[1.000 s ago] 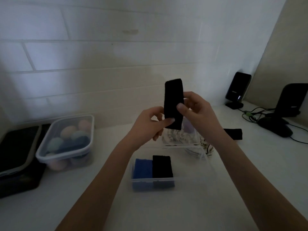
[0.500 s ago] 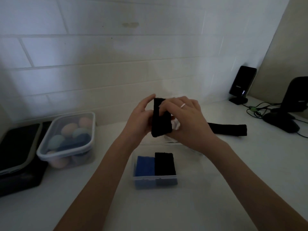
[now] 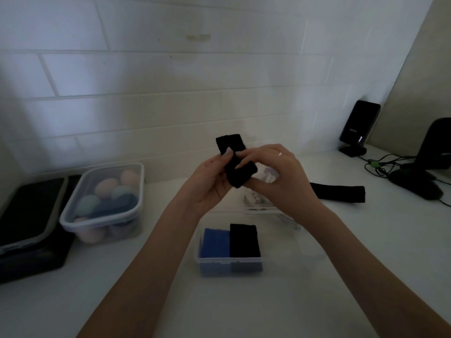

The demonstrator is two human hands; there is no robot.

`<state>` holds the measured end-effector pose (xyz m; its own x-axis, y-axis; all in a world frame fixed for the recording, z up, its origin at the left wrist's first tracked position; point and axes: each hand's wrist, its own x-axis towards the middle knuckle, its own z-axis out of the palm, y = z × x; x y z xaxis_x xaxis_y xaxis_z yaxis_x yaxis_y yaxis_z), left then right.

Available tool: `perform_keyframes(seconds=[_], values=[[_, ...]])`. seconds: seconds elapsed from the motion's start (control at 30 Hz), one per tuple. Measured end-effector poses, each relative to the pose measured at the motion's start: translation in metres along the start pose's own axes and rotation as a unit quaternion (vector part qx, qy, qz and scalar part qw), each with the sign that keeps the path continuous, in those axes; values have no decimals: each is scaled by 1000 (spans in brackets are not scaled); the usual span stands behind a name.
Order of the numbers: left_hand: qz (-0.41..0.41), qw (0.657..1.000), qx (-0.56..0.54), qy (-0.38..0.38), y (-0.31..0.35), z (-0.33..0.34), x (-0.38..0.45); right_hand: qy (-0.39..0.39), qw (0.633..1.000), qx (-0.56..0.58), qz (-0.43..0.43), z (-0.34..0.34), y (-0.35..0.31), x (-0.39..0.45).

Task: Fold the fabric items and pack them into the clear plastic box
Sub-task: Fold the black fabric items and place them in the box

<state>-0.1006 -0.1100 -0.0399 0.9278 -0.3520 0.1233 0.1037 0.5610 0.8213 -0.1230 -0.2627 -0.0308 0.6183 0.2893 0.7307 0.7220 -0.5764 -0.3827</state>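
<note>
Your fingers (image 3: 229, 153) on both hands curl around a black fabric strip (image 3: 235, 161), held in the air in front of you. Your left hand (image 3: 210, 181) grips its left side with the thumb pressed on top; your right hand (image 3: 280, 176) pinches its lower folded end, a ring on one finger. Far left of your fingers lies a dark flat case (image 3: 29, 215), then a lidded container of pastel sponges (image 3: 105, 203). Directly below your fingers sits the clear plastic box (image 3: 229, 262), with a blue folded fabric (image 3: 216, 242) and a black folded fabric (image 3: 244, 240) side by side, touching. Right of your fingers another black strip (image 3: 341, 192) lies flat on the white counter (image 3: 366, 240), and beyond it stands a black speaker (image 3: 358, 128).
</note>
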Motion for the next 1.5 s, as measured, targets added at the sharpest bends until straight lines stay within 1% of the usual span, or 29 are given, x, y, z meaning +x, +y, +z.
perform_keyframes(seconds=[0.1, 0.17, 0.27, 0.33, 0.37, 0.47, 0.5, 0.63, 0.73, 0.8, 0.9, 1.07, 1.17, 1.23, 1.3, 1.37, 1.43, 1.5], values=[[-16, 1000, -23, -12, 1, -2, -2, 16, 999, 37, 33, -1, -1, -1], [-13, 1000, 12, -3, -1, -4, -1, 7, 998, 41, 44, -2, -3, -2], [11, 995, 93, 21, -4, -2, -2, -15, 997, 43, 60, -4, -3, -4], [30, 992, 123, 19, -5, 0, -3, -19, 994, 60, 87, -5, -4, -3], [36, 991, 129, 14, -6, 2, -4, -7, 992, 70, 108, -4, -4, -3], [34, 988, 153, -7, -8, 5, -5, 61, 976, 92, 188, -2, 0, -1], [29, 986, 162, -14, -9, 6, -6, 67, 971, 97, 206, -1, 2, -1], [5, 984, 178, -23, -11, 8, -7, 53, 972, 105, 202, 1, 6, -1], [-8, 991, 133, -15, -9, 9, -6, 41, 968, 146, 201, 1, 6, -2], [1, 993, 117, -3, -8, 9, -5, 16, 968, 158, 194, 0, 6, -3], [27, 989, 143, 12, -10, 7, -4, -2, 969, 154, 192, -1, 8, -3], [39, 977, 212, -4, -15, 7, -4, 28, 971, 119, 208, 0, 10, -2], [25, 966, 255, -30, -16, 10, -6, 18, 963, 139, 229, -2, 12, -3], [18, 962, 271, -32, -15, 10, -8, -3, 957, 168, 238, -3, 11, -3], [11, 960, 279, -28, -13, 9, -9, -18, 954, 189, 231, -3, 11, -3], [1, 959, 283, -33, -11, 9, -10, -17, 953, 200, 229, -2, 10, -4], [-2, 961, 275, -31, -9, 9, -10, -3, 947, 217, 238, -3, 8, -4], [-11, 971, 239, -17, -9, 10, -8, 25, 934, 257, 248, -4, 4, -3]])
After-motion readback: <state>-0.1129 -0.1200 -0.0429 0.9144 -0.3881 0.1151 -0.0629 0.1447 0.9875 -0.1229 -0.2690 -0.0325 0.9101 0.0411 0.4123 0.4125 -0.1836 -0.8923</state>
